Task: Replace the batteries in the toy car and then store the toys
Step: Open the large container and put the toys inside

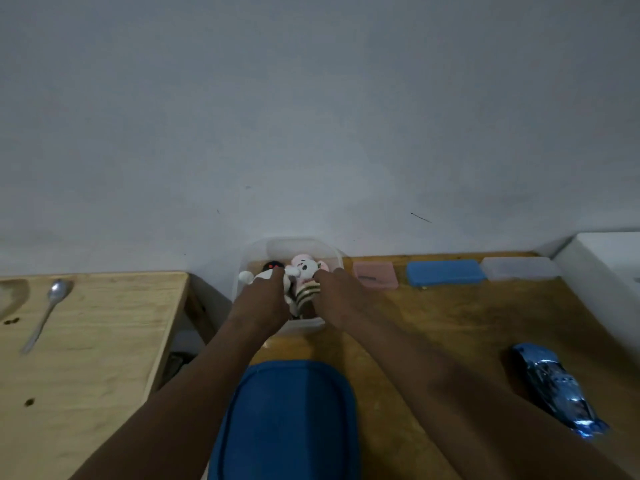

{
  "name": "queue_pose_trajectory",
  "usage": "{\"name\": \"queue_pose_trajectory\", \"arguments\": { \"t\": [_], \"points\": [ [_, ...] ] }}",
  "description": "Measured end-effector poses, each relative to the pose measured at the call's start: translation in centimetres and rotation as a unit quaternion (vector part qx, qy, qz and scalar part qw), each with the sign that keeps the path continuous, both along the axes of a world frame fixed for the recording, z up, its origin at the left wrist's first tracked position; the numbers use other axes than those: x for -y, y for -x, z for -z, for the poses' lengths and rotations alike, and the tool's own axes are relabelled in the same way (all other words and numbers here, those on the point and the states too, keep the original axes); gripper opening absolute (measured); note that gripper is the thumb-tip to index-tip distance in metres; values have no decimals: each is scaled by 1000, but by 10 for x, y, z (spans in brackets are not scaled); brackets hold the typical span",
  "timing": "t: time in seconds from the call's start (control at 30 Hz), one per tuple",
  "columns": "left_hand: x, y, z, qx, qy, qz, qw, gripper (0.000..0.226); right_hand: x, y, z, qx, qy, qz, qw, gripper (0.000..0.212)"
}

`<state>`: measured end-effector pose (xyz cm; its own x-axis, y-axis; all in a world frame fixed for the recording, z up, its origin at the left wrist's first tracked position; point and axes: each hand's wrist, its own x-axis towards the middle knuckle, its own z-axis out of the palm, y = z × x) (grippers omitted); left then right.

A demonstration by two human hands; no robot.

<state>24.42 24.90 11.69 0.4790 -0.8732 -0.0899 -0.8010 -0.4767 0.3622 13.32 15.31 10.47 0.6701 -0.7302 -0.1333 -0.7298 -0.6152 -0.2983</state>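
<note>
Rightward, toy car (pixel 554 386) lies (untouched) beyond right grip (pixel 337 296).

Both hands are stuck into the clear tub (pixel 294 247). The left hand (pixel 265 303) is laid on a black-and-white plush (pixel 273 265), the right hand (pixel 337 296) against a pink-and-white plush (pixel 306 269). Actual grip can't be made out tbh. A blue lid (pixel 287 420) is parked just in front of the tub. A pink case (pixel 375 274), blue case (pixel 445 271) and clear case (pixel 519 268) are lined up to its right, and the shiny toy car (pixel 557 386) is well off front-right.
</note>
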Motion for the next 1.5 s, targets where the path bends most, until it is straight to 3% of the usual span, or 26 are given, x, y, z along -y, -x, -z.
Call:
{"name": "queue_pose_trajectory", "arguments": {
  "t": [0.13, 0.27, 0.43, 0.53, 0.67, 0.73, 0.8, 0.9, 1.03, 1.2, 1.33, 1.5],
  "points": [
    [-38, 40, 1, -7, 94, -59, 994, 43, -34, 42, -5, 16, -9, 3, 1000, 30],
    [-98, 77, 22, -36, 43, -101, 993, 44, -82, 92, 15, -28, -66, -4, 997, 18],
    [-167, 100, 54, -85, -86, -161, 979, 60, -136, 134, 46, -109, -114, 11, 987, 13],
    [-196, 107, 72, -100, -101, -178, 974, 60, -160, 147, 64, -125, -123, 24, 984, 16],
    [-219, 109, 88, -149, -109, -179, 966, 81, -178, 156, 83, -76, -146, 60, 985, 28],
    [-226, 109, 94, -190, -96, -200, 957, 81, -185, 155, 89, -48, -149, 70, 985, 22],
    [-230, 110, 98, -222, -68, -232, 944, 75, -188, 151, 93, -12, -162, 114, 980, 10],
    [-233, 106, 106, -212, -27, -253, 944, 63, -190, 145, 99, 26, -182, 190, 965, 25],
    [-236, 103, 109, -195, 21, -296, 935, 33, -192, 141, 104, 62, -198, 245, 947, 27],
    [-241, 92, 111, -301, -13, -339, 891, 70, -191, 138, 102, 118, -259, 337, 897, 18],
    [-251, 87, 108, -328, -10, -295, 898, 78, -193, 138, 91, 150, -334, 381, 849, 20],
    [-246, 79, 80, -307, 51, -238, 920, 76, -179, 127, 58, 197, -249, 346, 883, 23]
  ]
}}
